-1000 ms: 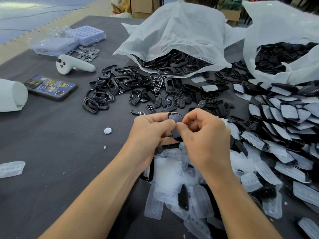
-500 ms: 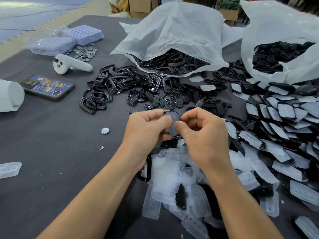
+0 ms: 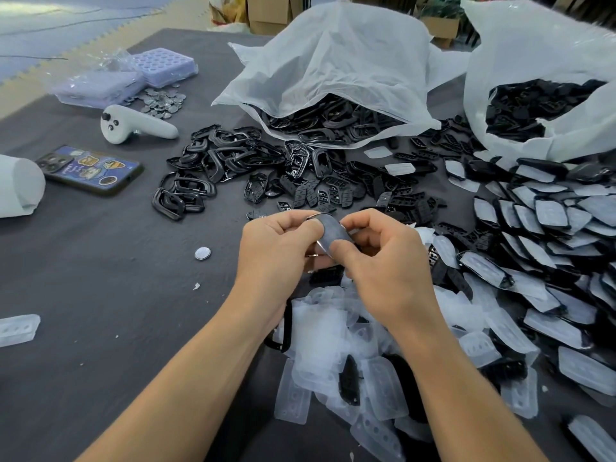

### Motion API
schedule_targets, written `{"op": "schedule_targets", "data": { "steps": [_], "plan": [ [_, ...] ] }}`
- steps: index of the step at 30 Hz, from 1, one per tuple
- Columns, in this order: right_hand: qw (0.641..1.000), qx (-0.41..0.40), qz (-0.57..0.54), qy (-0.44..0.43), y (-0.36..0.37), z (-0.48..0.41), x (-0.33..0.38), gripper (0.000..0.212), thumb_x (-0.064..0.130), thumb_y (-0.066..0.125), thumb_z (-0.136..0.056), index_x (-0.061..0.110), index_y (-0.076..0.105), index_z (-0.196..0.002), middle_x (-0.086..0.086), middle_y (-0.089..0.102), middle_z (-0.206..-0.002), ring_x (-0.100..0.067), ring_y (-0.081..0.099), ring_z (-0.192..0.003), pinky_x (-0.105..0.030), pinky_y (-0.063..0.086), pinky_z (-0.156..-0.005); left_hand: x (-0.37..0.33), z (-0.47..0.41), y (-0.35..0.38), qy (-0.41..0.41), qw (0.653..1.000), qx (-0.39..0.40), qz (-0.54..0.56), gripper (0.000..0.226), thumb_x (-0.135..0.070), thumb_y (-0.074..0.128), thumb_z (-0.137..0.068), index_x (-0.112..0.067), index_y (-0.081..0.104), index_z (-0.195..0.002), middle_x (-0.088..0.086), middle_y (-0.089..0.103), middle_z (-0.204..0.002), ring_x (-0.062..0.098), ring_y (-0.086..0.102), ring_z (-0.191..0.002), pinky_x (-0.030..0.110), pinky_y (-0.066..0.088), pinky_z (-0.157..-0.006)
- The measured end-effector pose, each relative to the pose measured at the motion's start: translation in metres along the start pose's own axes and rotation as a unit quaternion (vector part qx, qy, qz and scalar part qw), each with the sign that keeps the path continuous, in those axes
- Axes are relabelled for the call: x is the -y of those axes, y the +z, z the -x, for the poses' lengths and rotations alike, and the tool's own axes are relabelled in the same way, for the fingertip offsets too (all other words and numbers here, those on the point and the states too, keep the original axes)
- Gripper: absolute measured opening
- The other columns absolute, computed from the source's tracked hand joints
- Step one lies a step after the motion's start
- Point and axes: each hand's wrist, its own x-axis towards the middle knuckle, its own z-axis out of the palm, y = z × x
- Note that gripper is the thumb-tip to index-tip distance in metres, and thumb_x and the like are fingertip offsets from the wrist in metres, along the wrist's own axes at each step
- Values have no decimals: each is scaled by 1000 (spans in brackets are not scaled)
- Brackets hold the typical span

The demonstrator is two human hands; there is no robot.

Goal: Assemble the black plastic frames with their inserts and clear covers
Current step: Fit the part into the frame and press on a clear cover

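Pinching frame piece point(image 3: 331, 232) between both hands' fingers point(image 3: 313, 228).

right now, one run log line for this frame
step: fitting cover | left hand: pinching frame piece | right hand: pinching same piece | clear covers: piled below hands

A dark grey table point(image 3: 83, 278) filled most of the view. At its far left lay a smartphone point(image 3: 90, 169) face down in a blue sticker-covered case. Just beyond it rested a white handheld controller point(image 3: 133, 125). Behind that sat a pile of coin cell batteries point(image 3: 162, 101), touching a pale purple tray point(image 3: 163, 63) with round wells. A single coin cell point(image 3: 202, 253) lay apart, nearer the middle. Cardboard boxes point(image 3: 270, 10) stood on the floor beyond the table.
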Motion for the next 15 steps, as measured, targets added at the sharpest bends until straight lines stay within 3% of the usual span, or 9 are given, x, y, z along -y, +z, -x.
{"op": "schedule_targets", "data": {
  "steps": [3, 5, 11, 13, 15],
  "plan": [
    [1000, 15, -18, 18, -4, -4, -2, 20, 10, 79, -83, 29, 73, -85, 8, 73, -72, -4, 64, -60, -15, 48, -58, -4, -4, -7, 15, 998, 15, -63, 27, 4, 68, -91, -17, 82, -83, 15, 79, -80, 23, 73, -70, 35, 65, -67],
    [998, 25, -55, 34, -5, -5, -2, 24, 7, 79, -80, 30, 75, -84, 7, 72, -69, -3, 59, -55, -15, 46, -55, -8, -5, -12, 22, 995, 26, -94, 28, 4, 70, -92, -17, 82, -78, 13, 78, -75, 18, 72, -63, 30, 63, -63],
    [980, -40, -179, 79, -1, -6, 0, 29, -5, 70, -88, 21, 78, -79, 4, 66, -62, -7, 53, -49, -17, 43, -47, -6, -1, -4, 20, 998, -7, -57, 21, 5, 69, -92, -13, 76, -83, 9, 76, -67, 16, 72, -56, 24, 57, -53],
    [978, -84, -171, 83, -3, -6, -1, 27, -1, 67, -92, 21, 79, -82, 5, 65, -61, -7, 55, -51, -18, 46, -50, -3, 2, -1, 19, 998, 12, -65, 17, 1, 71, -91, -14, 75, -84, 10, 77, -68, 18, 73, -58, 25, 57, -54],
    [986, -103, -117, 56, -7, -5, -2, 25, 2, 68, -93, 23, 78, -85, 6, 67, -63, -8, 56, -53, -21, 48, -53, 0, 4, -2, 49, 988, 21, -146, 15, -7, 74, -88, -20, 78, -81, 5, 77, -68, 16, 72, -60, 27, 57, -56]
  ]
}}
